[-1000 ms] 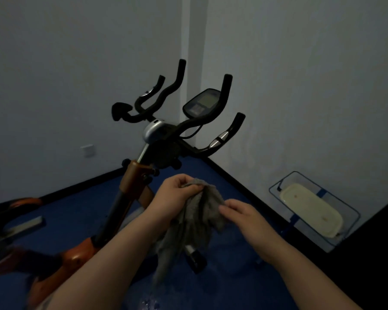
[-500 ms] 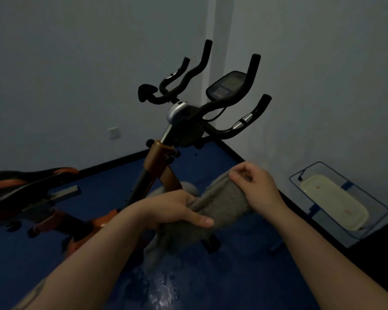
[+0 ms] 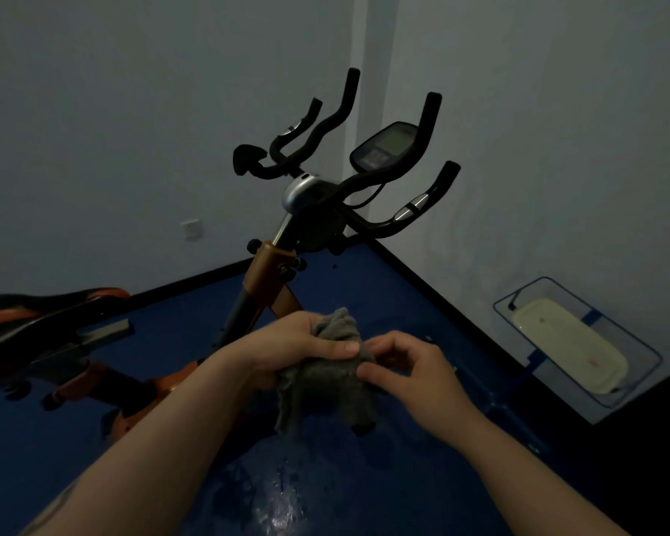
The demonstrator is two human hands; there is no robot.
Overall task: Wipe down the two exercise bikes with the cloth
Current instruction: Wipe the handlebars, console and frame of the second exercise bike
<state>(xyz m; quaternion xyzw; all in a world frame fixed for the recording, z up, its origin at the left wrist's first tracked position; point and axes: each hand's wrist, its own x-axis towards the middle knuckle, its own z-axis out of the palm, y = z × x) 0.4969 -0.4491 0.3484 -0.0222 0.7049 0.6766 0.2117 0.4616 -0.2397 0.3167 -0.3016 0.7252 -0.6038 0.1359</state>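
Observation:
An orange and black exercise bike (image 3: pixel 271 265) stands in the room's corner, its black handlebars (image 3: pixel 364 176) and small console (image 3: pixel 387 147) raised toward the walls. Its black saddle (image 3: pixel 35 315) shows at the left edge. In front of the bike, at mid-frame, both hands hold a bunched grey cloth (image 3: pixel 325 384). My left hand (image 3: pixel 287 346) grips the top of the cloth, thumb laid across it. My right hand (image 3: pixel 414 369) pinches its right side with curled fingers. The cloth's lower part hangs loose. Only one bike is in view.
The floor is a blue mat (image 3: pixel 364 477) with a wet, shiny patch near the bottom. A wire basket (image 3: pixel 643 353) holding a pale tray stands against the right wall. A white wall socket (image 3: pixel 191 229) sits on the left wall.
The hands have drawn together, bunching the stretched cloth into a wad. My right hand dropped from the raised cloth end to its side. The view shifted slightly.

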